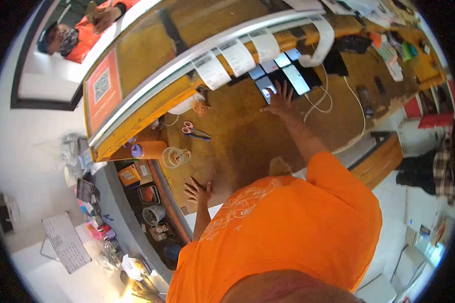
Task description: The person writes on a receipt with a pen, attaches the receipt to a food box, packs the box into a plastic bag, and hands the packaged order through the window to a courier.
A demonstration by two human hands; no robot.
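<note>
My left hand (197, 192) lies spread on the near left edge of the brown counter (232, 146), close to a clear plastic cup (175, 157). Nothing shows in it. Farther forward and right, my right hand (279, 99) has its fingers apart over the lower end of a phone (264, 87) with a lit screen, seemingly touching it. Several more phones lie beside it, among them a large one with a bright pale screen (296, 80). Pink-handled scissors (188, 128) and a dark blue pen-like item (199, 136) rest ahead of my left hand.
An orange bottle (149, 150) with a purple lid stands at the left. Paper slips (236, 58) hang from the raised ledge. White cables (319, 104) curl right of the phones. Another person (81, 40) in orange is beyond the ledge; a dark-clothed person (424, 171) is at the right.
</note>
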